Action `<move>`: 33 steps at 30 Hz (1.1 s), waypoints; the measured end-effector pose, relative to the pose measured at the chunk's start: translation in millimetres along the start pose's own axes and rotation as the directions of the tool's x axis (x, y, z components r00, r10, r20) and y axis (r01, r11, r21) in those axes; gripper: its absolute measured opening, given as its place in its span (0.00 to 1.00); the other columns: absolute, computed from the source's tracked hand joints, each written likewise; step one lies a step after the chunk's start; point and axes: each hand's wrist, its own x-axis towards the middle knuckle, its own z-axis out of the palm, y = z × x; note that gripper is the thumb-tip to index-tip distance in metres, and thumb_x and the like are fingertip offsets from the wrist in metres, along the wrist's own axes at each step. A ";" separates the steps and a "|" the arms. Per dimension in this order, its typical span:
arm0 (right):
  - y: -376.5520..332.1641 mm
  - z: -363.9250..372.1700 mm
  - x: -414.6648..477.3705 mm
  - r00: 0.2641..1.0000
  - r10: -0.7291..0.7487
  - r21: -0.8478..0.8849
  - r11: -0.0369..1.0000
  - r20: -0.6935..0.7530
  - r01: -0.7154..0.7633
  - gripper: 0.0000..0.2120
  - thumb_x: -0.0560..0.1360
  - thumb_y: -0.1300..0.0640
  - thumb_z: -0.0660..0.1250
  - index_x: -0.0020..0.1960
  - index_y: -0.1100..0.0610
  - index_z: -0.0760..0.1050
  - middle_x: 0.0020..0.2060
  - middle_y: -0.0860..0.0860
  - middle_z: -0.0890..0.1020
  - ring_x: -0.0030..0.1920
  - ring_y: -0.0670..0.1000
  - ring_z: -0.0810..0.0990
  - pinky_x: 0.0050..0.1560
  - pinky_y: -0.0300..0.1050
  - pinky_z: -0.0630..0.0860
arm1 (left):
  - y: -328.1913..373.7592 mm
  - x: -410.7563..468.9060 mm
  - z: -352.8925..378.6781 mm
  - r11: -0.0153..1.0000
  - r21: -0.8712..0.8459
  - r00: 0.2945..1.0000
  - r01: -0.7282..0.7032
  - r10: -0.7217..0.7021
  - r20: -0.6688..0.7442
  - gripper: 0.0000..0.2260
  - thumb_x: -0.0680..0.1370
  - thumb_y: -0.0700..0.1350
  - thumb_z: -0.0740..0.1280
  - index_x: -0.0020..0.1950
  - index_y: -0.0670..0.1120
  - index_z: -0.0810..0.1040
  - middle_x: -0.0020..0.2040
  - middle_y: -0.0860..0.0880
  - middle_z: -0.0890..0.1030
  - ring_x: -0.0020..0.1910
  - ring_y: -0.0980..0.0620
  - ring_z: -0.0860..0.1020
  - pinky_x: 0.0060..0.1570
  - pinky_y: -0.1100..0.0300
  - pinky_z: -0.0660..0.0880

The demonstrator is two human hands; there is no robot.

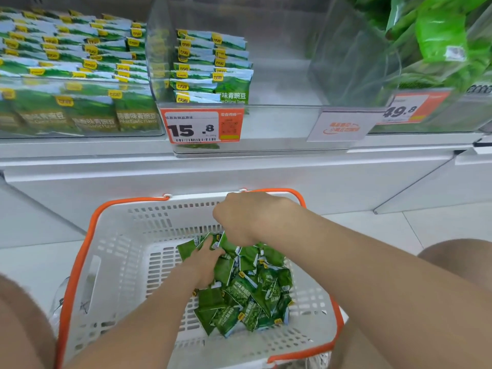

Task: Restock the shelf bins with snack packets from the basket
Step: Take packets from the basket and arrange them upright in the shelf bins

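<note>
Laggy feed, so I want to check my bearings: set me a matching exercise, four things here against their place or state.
Things: 1 left bin; 2 middle bin; 3 loose snack packets; 4 right hand.
States: a grips a few packets; b packed full; c piled in the basket; d only partly filled.
Pairs: 1-b; 2-d; 3-c; 4-a.

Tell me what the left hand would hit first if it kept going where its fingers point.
Probably the green pea packet held by the right hand, just beyond the left hand; depth is unclear.
</note>
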 end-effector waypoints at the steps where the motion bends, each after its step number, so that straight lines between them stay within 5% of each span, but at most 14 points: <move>1: 1.4 -0.3 2.1 1.000 -0.002 0.004 1.000 0.004 0.002 0.11 0.79 0.66 0.60 0.40 0.56 0.64 0.39 0.52 0.69 0.35 0.50 0.71 0.31 0.45 0.65 | -2.5 4.1 1.0 1.000 -0.003 1.000 -0.002 0.002 -0.028 0.33 0.78 0.32 0.64 0.79 0.55 0.66 0.84 0.50 0.48 0.74 0.37 0.69 0.65 0.45 0.74; 6: 6.2 -6.0 8.4 1.000 0.030 0.051 0.998 0.007 -0.030 0.11 0.79 0.65 0.60 0.40 0.55 0.64 0.40 0.52 0.69 0.34 0.51 0.71 0.30 0.45 0.66 | -4.0 -0.9 -6.7 0.991 -0.117 0.971 -0.057 0.028 -0.239 0.13 0.77 0.39 0.74 0.57 0.51 0.75 0.64 0.49 0.74 0.57 0.47 0.77 0.57 0.51 0.75; 9: 10.0 -11.6 8.8 0.998 0.053 0.080 0.995 -0.017 -0.052 0.05 0.79 0.65 0.60 0.48 0.57 0.71 0.43 0.52 0.71 0.35 0.52 0.73 0.30 0.43 0.66 | 1.9 -12.8 -16.6 0.966 -0.245 0.928 -0.080 -0.018 -0.372 0.13 0.76 0.35 0.70 0.48 0.51 0.70 0.47 0.51 0.76 0.46 0.48 0.76 0.40 0.57 0.70; 12: 14.1 -15.1 7.8 0.997 0.062 0.105 0.993 -0.042 -0.057 0.13 0.78 0.64 0.61 0.61 0.57 0.76 0.53 0.55 0.77 0.44 0.56 0.80 0.33 0.44 0.71 | 12.8 -27.4 -38.6 0.883 -0.461 0.874 -0.092 -0.150 -0.463 0.12 0.72 0.33 0.70 0.44 0.49 0.71 0.39 0.49 0.76 0.36 0.51 0.73 0.32 0.58 0.66; 15: 20.1 -20.5 -0.6 0.996 0.061 0.120 0.991 -0.060 -0.054 0.18 0.78 0.65 0.61 0.66 0.56 0.76 0.59 0.56 0.78 0.55 0.59 0.81 0.50 0.53 0.81 | 27.0 -43.8 -72.0 0.769 -0.610 0.852 -0.192 -0.177 -0.492 0.12 0.69 0.36 0.73 0.43 0.48 0.72 0.43 0.48 0.78 0.38 0.50 0.74 0.37 0.55 0.72; 18: 28.6 -29.6 -17.8 0.996 0.051 0.120 0.992 -0.074 -0.042 0.18 0.77 0.67 0.63 0.66 0.58 0.76 0.57 0.56 0.80 0.57 0.58 0.81 0.56 0.56 0.81 | 42.7 -67.1 -112.2 0.671 -0.673 0.902 -0.309 -0.017 -0.431 0.17 0.71 0.37 0.74 0.52 0.52 0.71 0.53 0.49 0.78 0.33 0.55 0.71 0.34 0.60 0.71; 21: 37.3 -36.6 -37.2 0.992 0.075 0.128 0.990 -0.098 -0.062 0.18 0.75 0.66 0.65 0.65 0.60 0.78 0.53 0.57 0.81 0.57 0.59 0.80 0.53 0.55 0.81 | 61.1 -96.5 -150.0 0.643 -0.634 0.888 -0.429 0.169 -0.428 0.26 0.72 0.36 0.76 0.62 0.58 0.72 0.57 0.52 0.77 0.33 0.54 0.74 0.37 0.54 0.76; 25: 47.8 -42.6 -56.0 0.969 0.159 0.158 0.979 -0.190 -0.130 0.13 0.71 0.56 0.73 0.55 0.58 0.80 0.43 0.51 0.79 0.51 0.57 0.82 0.47 0.51 0.82 | 77.4 -127.4 -181.8 0.625 -0.584 0.830 -0.518 0.201 -0.520 0.20 0.70 0.34 0.78 0.53 0.55 0.80 0.55 0.50 0.81 0.37 0.55 0.78 0.39 0.60 0.75; 29: 51.9 -59.5 -72.3 0.927 0.195 0.299 0.949 -0.320 -0.097 0.10 0.68 0.51 0.77 0.44 0.56 0.84 0.34 0.50 0.84 0.37 0.51 0.83 0.33 0.43 0.78 | 84.4 -153.9 -198.5 0.421 -0.675 0.782 -0.605 0.156 -0.604 0.17 0.68 0.38 0.82 0.47 0.45 0.75 0.52 0.44 0.84 0.44 0.42 0.85 0.52 0.39 0.80; 31: 54.1 -66.6 -78.2 0.917 0.207 0.410 0.911 -0.342 -0.053 0.04 0.71 0.55 0.75 0.42 0.56 0.84 0.30 0.49 0.84 0.31 0.49 0.83 0.30 0.41 0.77 | 90.4 -164.8 -205.8 0.371 -0.680 0.756 -0.632 0.105 -0.646 0.19 0.70 0.38 0.82 0.48 0.41 0.72 0.50 0.46 0.85 0.43 0.40 0.86 0.48 0.35 0.81; 33: 57.0 -70.4 -81.8 0.896 0.228 0.476 0.879 -0.380 -0.022 0.01 0.71 0.57 0.74 0.43 0.54 0.84 0.30 0.49 0.85 0.31 0.47 0.84 0.32 0.44 0.82 | 97.0 -172.8 -212.2 0.444 -0.611 0.702 -0.655 0.059 -0.710 0.17 0.71 0.41 0.82 0.47 0.44 0.74 0.48 0.50 0.86 0.37 0.44 0.86 0.35 0.44 0.79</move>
